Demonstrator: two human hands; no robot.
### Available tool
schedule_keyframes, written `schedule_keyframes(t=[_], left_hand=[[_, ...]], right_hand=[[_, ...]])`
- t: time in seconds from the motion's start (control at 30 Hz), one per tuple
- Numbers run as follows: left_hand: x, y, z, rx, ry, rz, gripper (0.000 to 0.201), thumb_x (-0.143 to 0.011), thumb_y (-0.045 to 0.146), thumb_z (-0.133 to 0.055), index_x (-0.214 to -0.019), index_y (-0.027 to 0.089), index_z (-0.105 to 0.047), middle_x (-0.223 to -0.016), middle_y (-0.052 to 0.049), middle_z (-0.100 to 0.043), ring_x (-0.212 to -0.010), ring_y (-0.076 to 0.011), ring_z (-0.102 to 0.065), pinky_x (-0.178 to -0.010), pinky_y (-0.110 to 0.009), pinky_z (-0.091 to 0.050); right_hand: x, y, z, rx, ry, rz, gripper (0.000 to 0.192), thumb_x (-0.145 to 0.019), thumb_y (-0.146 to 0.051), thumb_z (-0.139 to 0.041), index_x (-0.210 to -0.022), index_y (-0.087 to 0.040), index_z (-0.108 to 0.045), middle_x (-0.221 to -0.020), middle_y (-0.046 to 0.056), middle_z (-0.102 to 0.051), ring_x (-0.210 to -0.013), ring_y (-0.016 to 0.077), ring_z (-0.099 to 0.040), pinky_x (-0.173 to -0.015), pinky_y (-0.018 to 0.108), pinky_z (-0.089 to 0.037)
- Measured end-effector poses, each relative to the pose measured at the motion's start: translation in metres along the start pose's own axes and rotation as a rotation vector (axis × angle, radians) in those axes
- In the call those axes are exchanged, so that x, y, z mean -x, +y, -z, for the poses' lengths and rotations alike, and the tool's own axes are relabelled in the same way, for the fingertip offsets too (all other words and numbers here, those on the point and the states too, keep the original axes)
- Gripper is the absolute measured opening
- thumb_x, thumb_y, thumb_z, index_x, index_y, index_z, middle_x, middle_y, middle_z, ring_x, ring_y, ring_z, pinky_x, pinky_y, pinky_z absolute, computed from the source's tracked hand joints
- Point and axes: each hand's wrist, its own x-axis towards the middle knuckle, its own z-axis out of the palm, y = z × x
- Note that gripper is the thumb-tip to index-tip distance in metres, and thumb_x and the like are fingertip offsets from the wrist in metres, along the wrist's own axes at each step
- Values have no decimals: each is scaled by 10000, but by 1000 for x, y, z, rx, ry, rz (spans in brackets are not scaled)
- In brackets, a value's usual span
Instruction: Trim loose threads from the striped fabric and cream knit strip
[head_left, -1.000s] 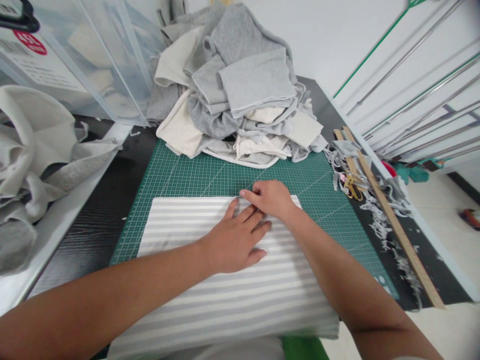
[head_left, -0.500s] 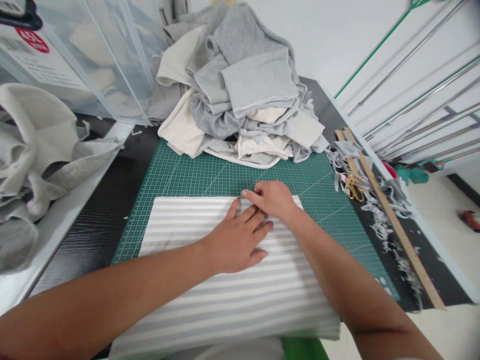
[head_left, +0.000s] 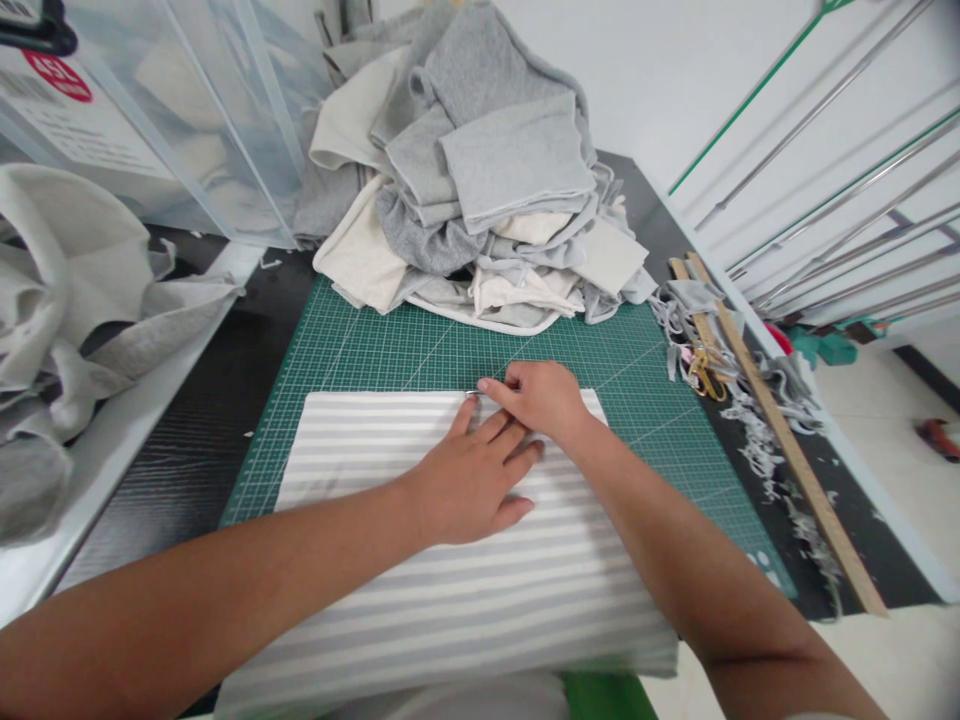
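The striped fabric (head_left: pixel 420 520) lies flat on the green cutting mat (head_left: pixel 360 350), unmoved. The left hand (head_left: pixel 469 480) stays pressed on it, fingers spread; the right hand (head_left: pixel 541 398) still pinches its far edge, barely shifted.

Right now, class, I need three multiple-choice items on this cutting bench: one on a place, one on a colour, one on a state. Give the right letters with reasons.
1. Where does the pile of fabric pieces lie?
A. at the far end of the cutting mat
B. on the floor
C. under the striped cloth

2. What colour is the cutting mat?
A. blue
B. green
C. red

3. How is the left hand?
A. clenched in a fist
B. lifted in the air
C. laid flat on the striped cloth

Answers: 1 A, the pile overlaps the mat's far edge. 2 B, the grid shows green. 3 C, its fingers spread on the cloth, beside the right hand pinching at the far edge.
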Motion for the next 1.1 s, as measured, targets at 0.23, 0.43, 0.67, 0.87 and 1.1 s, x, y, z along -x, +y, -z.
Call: schedule_keyframes(t=[0.23,0.43,0.67,0.87,1.1], left_hand=[[0,0,0,-15,-8,3,575,-925,555,-402,-1394,226,-438,-1456,-111,-419,-1357,-308,-320,-1137,-584,-100],[2,4,-1,-16,-3,30,563,-943,550,-359,-1390,217,-437,-1455,-117,-417,-1362,-315,-311,-1127,-601,-119],[4,6,-1,-35,-7,69,569,-944,561,-345,-1383,214,-445,-1455,-139,-414,-1371,-329,-295,-1104,-619,-157],[3,5,-1,-39,-2,66,569,-942,562,-349,-1385,218,-444,-1449,-139,-419,-1374,-330,-286,-1100,-620,-159],[3,5,0,-42,4,64,551,-944,553,-352,-1371,219,-457,-1432,-126,-436,-1354,-329,-308,-1103,-610,-165]], right_hand=[[-3,-2,2,6,-20,-16,549,-816,-706,-455,-646,-219,-644,-653,33,-660,-595,154,-527,-535,286,-233],[-2,2,1,-58,2,4,573,-827,-709,-427,-612,-212,-617,-610,16,-628,-565,136,-492,-527,282,-219],[-2,8,2,-180,-9,27,566,-825,-694,-452,-588,-201,-597,-568,-4,-595,-546,116,-476,-521,271,-229],[-2,10,1,-213,21,22,558,-835,-672,-455,-581,-195,-593,-551,-7,-579,-538,112,-470,-523,269,-237],[-3,7,2,-134,-12,11,558,-815,-698,-459,-596,-205,-604,-579,1,-603,-543,121,-480,-517,275,-224]])
